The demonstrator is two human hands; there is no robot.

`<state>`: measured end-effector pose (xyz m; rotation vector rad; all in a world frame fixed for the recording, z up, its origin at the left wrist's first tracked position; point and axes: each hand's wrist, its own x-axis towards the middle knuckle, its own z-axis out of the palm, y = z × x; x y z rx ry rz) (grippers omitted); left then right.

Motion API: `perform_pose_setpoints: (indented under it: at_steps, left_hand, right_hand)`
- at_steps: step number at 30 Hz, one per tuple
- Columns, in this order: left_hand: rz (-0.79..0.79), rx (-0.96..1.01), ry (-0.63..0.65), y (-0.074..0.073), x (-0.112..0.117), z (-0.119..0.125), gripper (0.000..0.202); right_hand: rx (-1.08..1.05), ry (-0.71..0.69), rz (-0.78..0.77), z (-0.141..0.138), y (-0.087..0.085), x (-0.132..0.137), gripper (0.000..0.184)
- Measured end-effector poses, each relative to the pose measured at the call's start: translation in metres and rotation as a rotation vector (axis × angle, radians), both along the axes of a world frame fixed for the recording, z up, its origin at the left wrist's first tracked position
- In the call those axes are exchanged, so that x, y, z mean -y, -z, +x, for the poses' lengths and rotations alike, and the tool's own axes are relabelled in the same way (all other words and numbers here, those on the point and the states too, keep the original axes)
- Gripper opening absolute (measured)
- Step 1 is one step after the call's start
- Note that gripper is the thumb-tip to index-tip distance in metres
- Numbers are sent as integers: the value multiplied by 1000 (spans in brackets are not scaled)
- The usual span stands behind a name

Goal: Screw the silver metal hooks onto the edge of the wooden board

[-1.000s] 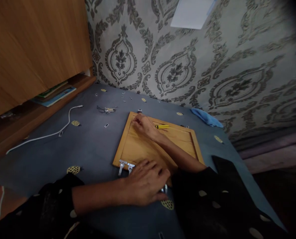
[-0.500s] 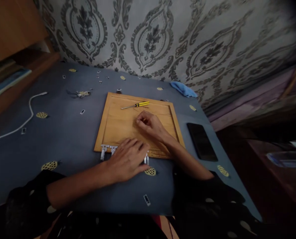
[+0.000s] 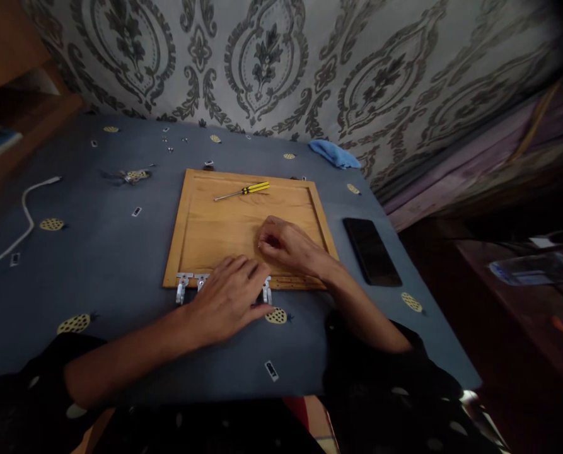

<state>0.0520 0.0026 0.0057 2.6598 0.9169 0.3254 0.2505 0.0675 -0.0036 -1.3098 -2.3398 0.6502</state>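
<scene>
A framed wooden panel (image 3: pixel 224 221) lies on the table in front of me. Metal hinges (image 3: pixel 183 287) line its near edge, some of them covered by my hand. My left hand (image 3: pixel 229 293) lies flat over that edge and the hinges, fingers stretched out and thumb apart. Above the panel's middle, my right hand (image 3: pixel 288 246) is closed with the fingers curled into a pinch. A tiny pale spot shows at its fingertips, too small to name. Towards the panel's far side rests a screwdriver (image 3: pixel 243 191) with a yellow and black handle, touched by neither hand.
A black phone (image 3: pixel 372 252) lies right of the panel, and a blue cloth (image 3: pixel 334 154) sits at the back. On the left are a white cable (image 3: pixel 28 217) and a small clear bag (image 3: pixel 132 176). Several tiny metal pieces (image 3: pixel 170 149) lie near the wall.
The view has shifted a little, so the panel and table appear further left. My right hand is slightly nearer the panel's close edge, still closed. My left hand stays over the hinges.
</scene>
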Motion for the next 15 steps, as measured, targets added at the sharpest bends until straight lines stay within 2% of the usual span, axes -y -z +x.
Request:
perform_pose_setpoints:
  at_steps: [5,15]
  left_hand:
    - [-18,-16,3,-3,0,0,35]
    - [34,36,13,5,0,-1,38]
  right_hand:
    - [-5,-7,78,3,3,7,14]
    - [-61,53,267,2,25,20,14]
